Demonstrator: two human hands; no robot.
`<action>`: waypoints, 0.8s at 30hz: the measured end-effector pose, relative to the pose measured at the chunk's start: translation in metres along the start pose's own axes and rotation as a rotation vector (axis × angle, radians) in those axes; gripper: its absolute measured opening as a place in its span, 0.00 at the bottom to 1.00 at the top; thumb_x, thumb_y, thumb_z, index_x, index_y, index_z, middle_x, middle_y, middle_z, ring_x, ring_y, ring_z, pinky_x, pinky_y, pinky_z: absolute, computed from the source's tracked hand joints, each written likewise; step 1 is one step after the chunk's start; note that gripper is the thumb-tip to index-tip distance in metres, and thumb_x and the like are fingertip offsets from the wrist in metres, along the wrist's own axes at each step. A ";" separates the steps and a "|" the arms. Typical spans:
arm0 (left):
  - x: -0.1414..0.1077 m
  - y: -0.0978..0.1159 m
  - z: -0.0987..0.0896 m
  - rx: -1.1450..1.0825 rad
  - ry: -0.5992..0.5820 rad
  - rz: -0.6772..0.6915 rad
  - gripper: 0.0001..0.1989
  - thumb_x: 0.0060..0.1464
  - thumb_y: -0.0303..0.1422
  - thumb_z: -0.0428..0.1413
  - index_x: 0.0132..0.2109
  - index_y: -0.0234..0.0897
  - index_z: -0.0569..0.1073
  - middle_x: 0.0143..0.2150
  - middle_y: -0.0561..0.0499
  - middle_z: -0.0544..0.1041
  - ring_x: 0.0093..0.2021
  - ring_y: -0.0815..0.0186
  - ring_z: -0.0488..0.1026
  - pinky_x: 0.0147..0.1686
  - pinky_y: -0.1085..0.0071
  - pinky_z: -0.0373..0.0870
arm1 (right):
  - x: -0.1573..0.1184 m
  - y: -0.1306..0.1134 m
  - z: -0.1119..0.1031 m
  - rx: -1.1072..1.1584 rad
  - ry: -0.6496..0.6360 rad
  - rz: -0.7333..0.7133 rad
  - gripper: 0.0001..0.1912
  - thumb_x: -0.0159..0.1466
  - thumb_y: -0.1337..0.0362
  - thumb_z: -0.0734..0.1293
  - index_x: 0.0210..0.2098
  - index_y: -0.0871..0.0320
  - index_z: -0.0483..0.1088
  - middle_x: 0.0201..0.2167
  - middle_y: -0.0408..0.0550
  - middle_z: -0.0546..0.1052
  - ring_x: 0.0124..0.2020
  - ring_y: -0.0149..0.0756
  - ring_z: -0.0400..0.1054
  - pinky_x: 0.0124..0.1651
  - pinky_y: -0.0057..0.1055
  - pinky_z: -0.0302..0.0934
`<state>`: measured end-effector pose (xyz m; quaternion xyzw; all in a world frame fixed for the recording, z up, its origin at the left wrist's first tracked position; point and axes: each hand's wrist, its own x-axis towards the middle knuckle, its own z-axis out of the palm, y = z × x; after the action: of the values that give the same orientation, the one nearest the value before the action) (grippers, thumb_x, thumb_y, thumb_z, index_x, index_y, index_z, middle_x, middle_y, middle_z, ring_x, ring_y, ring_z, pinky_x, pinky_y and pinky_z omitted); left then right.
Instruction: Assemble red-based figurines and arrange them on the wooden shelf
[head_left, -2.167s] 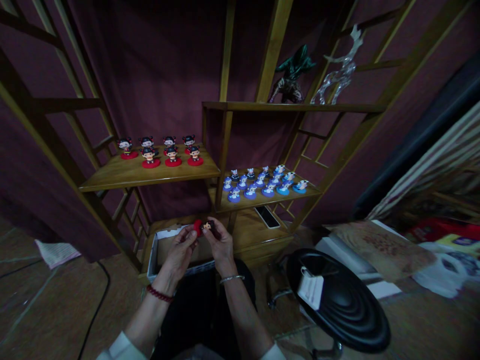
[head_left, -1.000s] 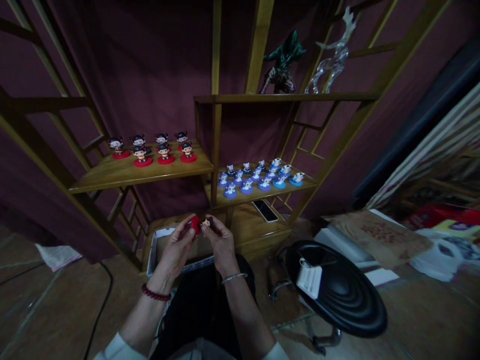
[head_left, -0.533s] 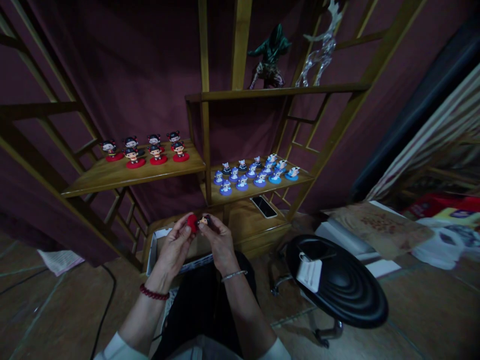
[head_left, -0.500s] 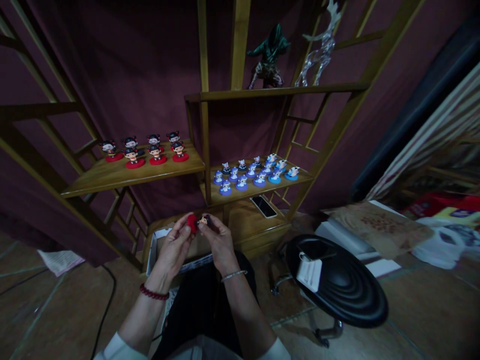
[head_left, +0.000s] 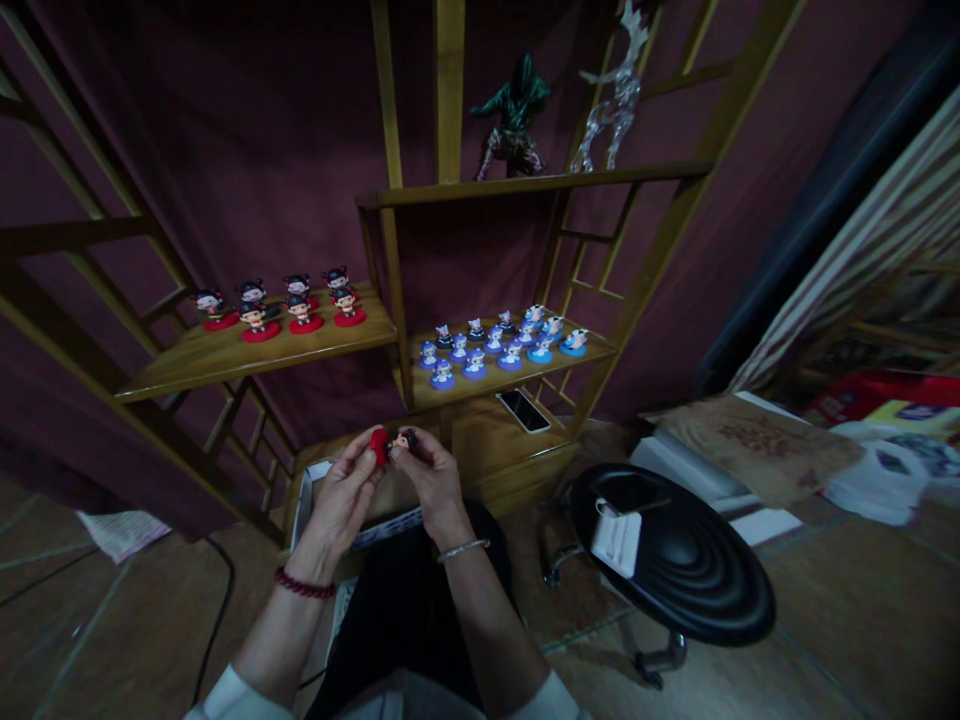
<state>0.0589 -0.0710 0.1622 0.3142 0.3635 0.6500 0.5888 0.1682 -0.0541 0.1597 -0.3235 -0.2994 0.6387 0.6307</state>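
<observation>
My left hand (head_left: 348, 490) pinches a round red base (head_left: 379, 446) between thumb and fingers. In my right hand (head_left: 435, 480) is a small black-haired figurine (head_left: 403, 441), its lower end toward the base. Whether the two are joined I cannot make out. Both hands are above an open white-edged box (head_left: 306, 500) in front of my knees. On the left shelf (head_left: 225, 365) stand several similar black-haired figurines (head_left: 303, 312) on red bases. Several purple and blue figurines (head_left: 475, 362) are lined up on the lower right shelf.
A phone (head_left: 524, 410) lies on the bottom board. Up on the top shelf are a dark green hooded statue (head_left: 517, 120) and a clear deer figure (head_left: 613, 105). To my right stands a black wheeled stool (head_left: 682, 560) with a white item (head_left: 617, 540) on it.
The view has shifted slightly, so the shelves appear a little further left. Both hands keep hold of the base and the figurine, with barely any change in grip.
</observation>
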 end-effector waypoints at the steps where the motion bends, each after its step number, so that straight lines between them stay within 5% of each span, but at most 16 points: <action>1: 0.000 0.000 0.000 -0.002 0.004 -0.003 0.16 0.43 0.32 0.63 0.43 0.39 0.76 0.45 0.51 0.76 0.42 0.71 0.71 0.42 0.78 0.66 | 0.000 0.000 0.000 0.000 0.001 -0.003 0.18 0.41 0.66 0.74 0.34 0.57 0.73 0.28 0.40 0.76 0.31 0.30 0.69 0.39 0.29 0.63; 24: -0.002 -0.003 -0.001 -0.003 0.025 -0.028 0.14 0.41 0.31 0.64 0.40 0.38 0.77 0.41 0.52 0.77 0.40 0.71 0.71 0.40 0.78 0.66 | 0.001 0.006 -0.003 -0.227 -0.048 -0.184 0.14 0.47 0.64 0.70 0.35 0.57 0.72 0.31 0.43 0.76 0.34 0.33 0.69 0.40 0.30 0.65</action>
<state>0.0604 -0.0732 0.1590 0.3001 0.3744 0.6460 0.5937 0.1674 -0.0536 0.1530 -0.3488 -0.4130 0.5479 0.6385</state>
